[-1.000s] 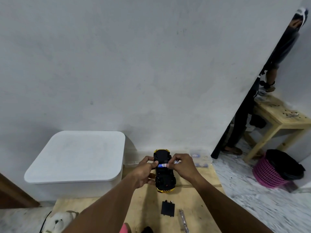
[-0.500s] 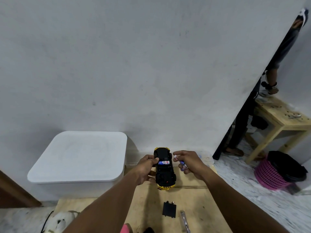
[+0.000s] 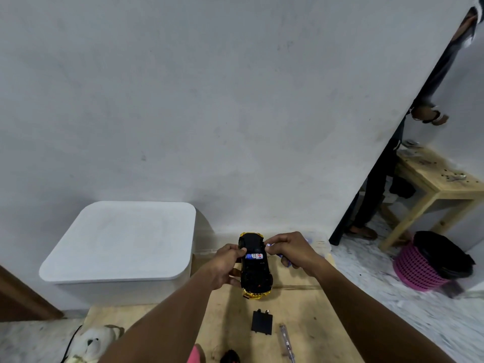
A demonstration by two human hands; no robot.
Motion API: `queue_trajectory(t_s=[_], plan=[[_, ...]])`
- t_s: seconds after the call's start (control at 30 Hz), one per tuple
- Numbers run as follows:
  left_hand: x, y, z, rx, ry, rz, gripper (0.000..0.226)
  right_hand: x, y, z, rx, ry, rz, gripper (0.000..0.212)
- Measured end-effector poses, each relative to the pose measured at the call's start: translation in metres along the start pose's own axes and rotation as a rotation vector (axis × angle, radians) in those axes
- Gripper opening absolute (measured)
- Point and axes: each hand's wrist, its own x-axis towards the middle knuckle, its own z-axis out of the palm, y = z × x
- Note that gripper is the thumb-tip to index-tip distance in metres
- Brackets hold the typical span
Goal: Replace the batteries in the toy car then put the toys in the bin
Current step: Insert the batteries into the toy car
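Observation:
The yellow toy car [image 3: 255, 277] lies upside down over the wooden table [image 3: 301, 323], black underside up. My left hand [image 3: 226, 267] grips its left side. One battery [image 3: 254, 256] with a blue, white and red label sits in the open compartment. My right hand [image 3: 290, 251] pinches a second battery [image 3: 269, 246] at the car's right edge, and a purple-tinted piece shows under its lower fingers. The black battery cover [image 3: 261, 322] and a screwdriver [image 3: 286, 341] lie on the table nearer me.
A white lidded bin [image 3: 123, 239] stands left of the table against the wall. A white plush toy [image 3: 91, 344] lies at the lower left. Beyond the wall's edge on the right are another person [image 3: 429, 116], a second wooden table [image 3: 440, 184] and a pink basket [image 3: 424, 268].
One battery has gone into the car's compartment. My right hand drew away to the right, then came back to the car's right edge with a second battery.

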Motion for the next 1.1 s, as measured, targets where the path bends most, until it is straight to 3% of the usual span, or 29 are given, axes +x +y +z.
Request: queue_trajectory(t_s=[0.23, 0.63, 0.93, 1.1], plan=[[-0.001, 0.000, 0.000, -0.007, -0.040, -0.051, 0.030, 0.002, -0.002, 0.016, -0.114, -0.020, -0.269, 0.021], [0.001, 0.002, -0.007, -0.038, -0.090, -0.058, 0.033, 0.004, 0.009, 0.040, -0.642, 0.017, -0.433, 0.022], [0.001, 0.002, -0.004, -0.057, -0.139, -0.020, 0.027, 0.010, 0.017, 0.041, -0.607, 0.028, -0.436, 0.014], [0.004, 0.009, 0.003, -0.050, -0.134, -0.012, 0.021, 0.013, 0.007, 0.038, -0.626, 0.042, -0.343, 0.014]])
